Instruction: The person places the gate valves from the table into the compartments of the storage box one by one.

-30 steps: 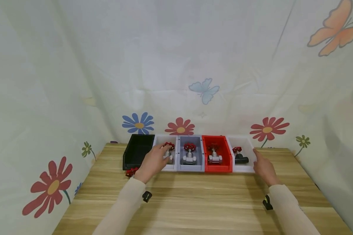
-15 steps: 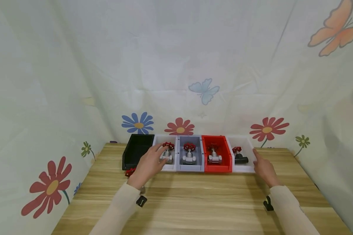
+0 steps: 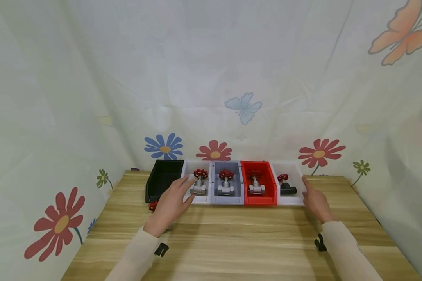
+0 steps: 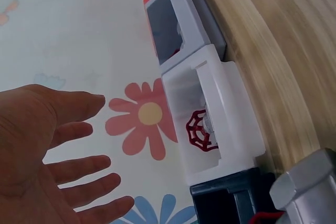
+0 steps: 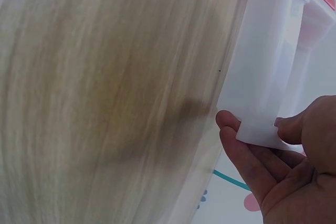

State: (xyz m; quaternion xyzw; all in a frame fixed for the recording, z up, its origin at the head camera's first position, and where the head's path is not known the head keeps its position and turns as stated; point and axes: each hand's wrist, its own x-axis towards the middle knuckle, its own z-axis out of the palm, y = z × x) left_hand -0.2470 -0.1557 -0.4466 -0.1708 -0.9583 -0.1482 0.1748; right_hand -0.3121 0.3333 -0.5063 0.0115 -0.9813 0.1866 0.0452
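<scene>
My left hand, fingers apart and holding nothing, is over the front corners of the black bin and the left white bin. Inside that white bin sits a silver gate valve with a red handwheel. My right hand grips the side wall of the right white bin, thumb inside and fingers outside. This bin contains a black-bodied valve with a red handwheel. Another valve lies on the table before the black bin, partly hidden by my left hand in the head view.
Between the white bins stand a grey bin and a red bin, each with a silver valve. All bins form one row at the back of the wooden table, close to a flower-printed curtain.
My left hand has drawn back to the left and toward me, away from the silver valve in the left white bin. The right hand keeps its grip on the right white bin.
</scene>
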